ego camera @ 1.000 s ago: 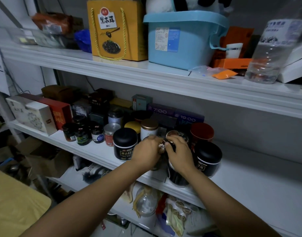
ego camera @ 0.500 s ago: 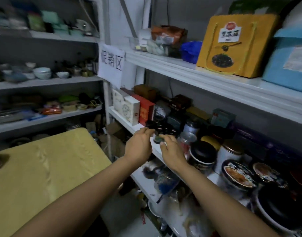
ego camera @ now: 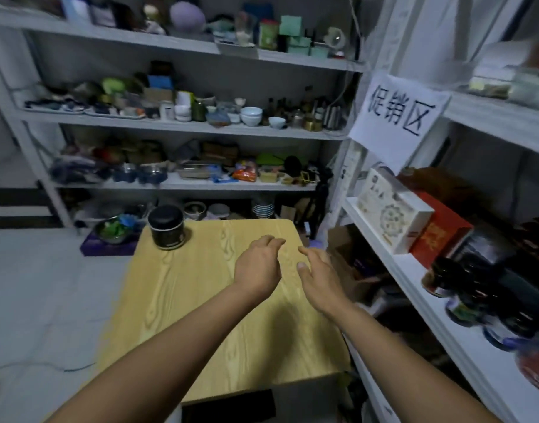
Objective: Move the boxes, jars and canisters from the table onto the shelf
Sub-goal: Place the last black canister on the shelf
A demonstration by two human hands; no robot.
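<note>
A black canister (ego camera: 166, 226) with a domed lid stands at the far left corner of the yellow wooden table (ego camera: 201, 315). My left hand (ego camera: 258, 264) hovers over the table's far middle, fingers loosely curled, holding nothing. My right hand (ego camera: 317, 270) is beside it, fingers relaxed and empty. Both hands are well to the right of the canister. On the white shelf (ego camera: 414, 288) to the right stand a white box (ego camera: 393, 213), a red box (ego camera: 439, 235) and several dark jars (ego camera: 475, 288).
A second shelf unit (ego camera: 182, 129) packed with bowls, cups and bottles runs along the back wall behind the table. A paper sign (ego camera: 397, 117) hangs from the right shelf's post. Cardboard boxes (ego camera: 350, 257) sit on the floor between table and shelf. Pale floor lies left.
The view has swung left from the right shelf to the table. Both hands have left the jars on the shelf and now hang empty above the table.
</note>
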